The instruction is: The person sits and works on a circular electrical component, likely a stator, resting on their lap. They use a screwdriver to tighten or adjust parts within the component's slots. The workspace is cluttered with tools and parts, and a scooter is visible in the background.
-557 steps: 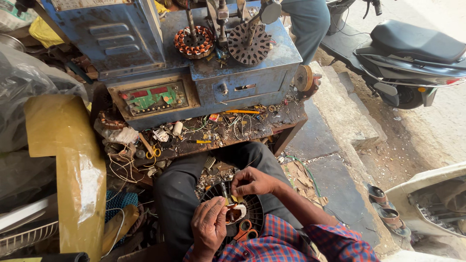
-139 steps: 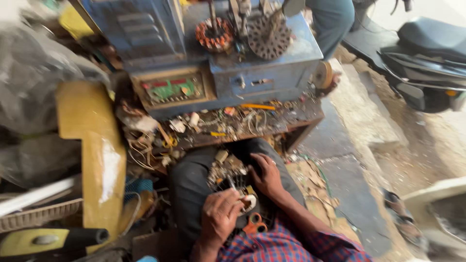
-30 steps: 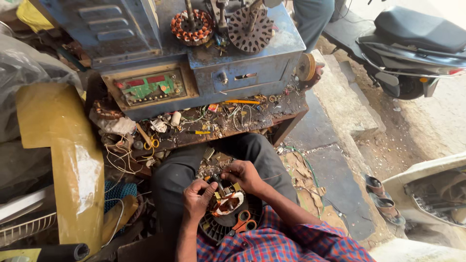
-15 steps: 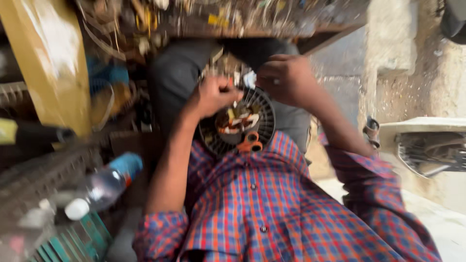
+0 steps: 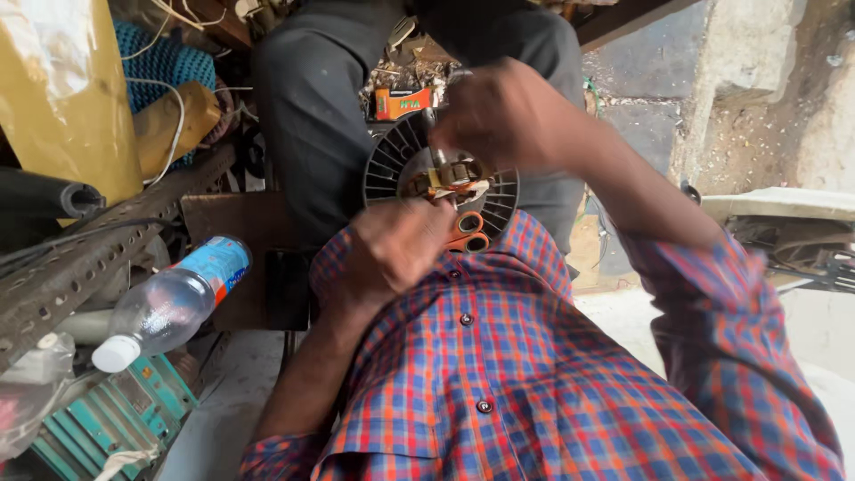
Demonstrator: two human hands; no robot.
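A round black finned motor housing [image 5: 390,162] with copper windings and a white-and-yellow piece at its middle rests on my lap, against my dark trousers [image 5: 312,116]. My left hand [image 5: 392,254] grips its near rim from below, fingers closed on it. My right hand [image 5: 508,116] is closed over the top of the housing and holds a thin metal tool shaft [image 5: 431,138] that points down into the middle. Orange looped handles [image 5: 468,232] of a hand tool lie against my plaid shirt [image 5: 534,374], just under the housing.
A plastic water bottle [image 5: 169,303] lies at the left on a perforated metal angle bar [image 5: 98,258]. A yellow panel [image 5: 62,89] and black tube [image 5: 44,200] stand behind it, a teal machine [image 5: 116,419] below. A small orange box [image 5: 401,102] lies beyond the housing. Concrete step [image 5: 739,80] at right.
The view has dropped from the cluttered bench to my lap and chest and come closer. Both hands stayed on the round housing; my right hand has risen over its top with the tool.
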